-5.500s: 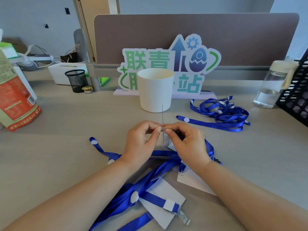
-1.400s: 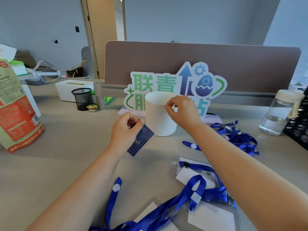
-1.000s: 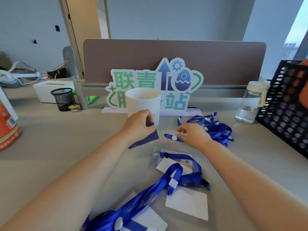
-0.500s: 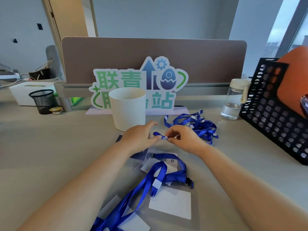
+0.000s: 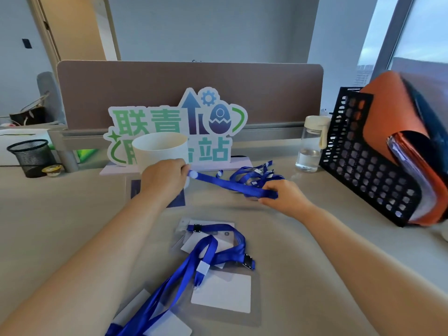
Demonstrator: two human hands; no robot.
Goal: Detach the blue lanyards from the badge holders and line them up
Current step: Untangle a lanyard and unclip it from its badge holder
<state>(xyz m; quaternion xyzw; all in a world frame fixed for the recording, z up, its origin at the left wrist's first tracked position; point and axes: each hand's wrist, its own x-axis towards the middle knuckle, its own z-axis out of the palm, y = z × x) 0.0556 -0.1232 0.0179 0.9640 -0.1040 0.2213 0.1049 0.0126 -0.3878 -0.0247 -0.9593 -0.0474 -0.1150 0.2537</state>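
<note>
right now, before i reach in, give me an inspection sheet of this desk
surface: beige desk, lanyards and holders spread on it.
job's things: one blue lanyard stretched between both hands; loose lanyard pile behind it; near badge holders lie under more lanyards, apparently clipped on.
clutter: white cup, sign, water bottle, file rack, mesh pot, dark card.
hands: left hand pinches the lanyard's white-dotted end; right hand grips the other end.
cables: nothing seen.
surroundings: divider panel behind the desk; window at right.
</note>
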